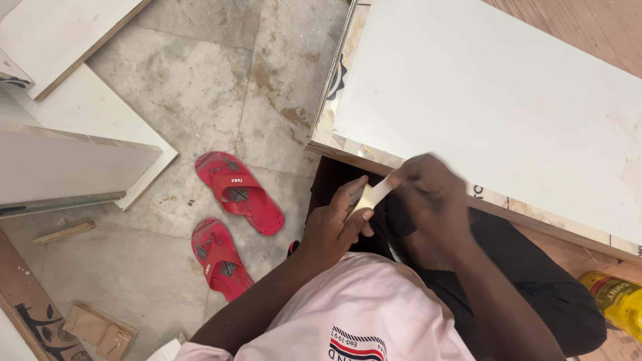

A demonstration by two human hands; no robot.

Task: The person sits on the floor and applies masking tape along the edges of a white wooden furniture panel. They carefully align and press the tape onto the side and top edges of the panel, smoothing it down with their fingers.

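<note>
Both hands' (338, 224) (428, 194) grips pinch a pale strip (372, 196), angled up-right toward the white panel (495, 100).

Stained stone floor (200, 87), white boards (488, 100), red sandals (234, 187)

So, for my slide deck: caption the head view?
Both hands hold a pale strip beside a white board.

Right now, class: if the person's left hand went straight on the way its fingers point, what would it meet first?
The left hand points up-right at the pale strip it holds with the right hand. Past that, probably the white board's edge, though depth is unclear.
</note>
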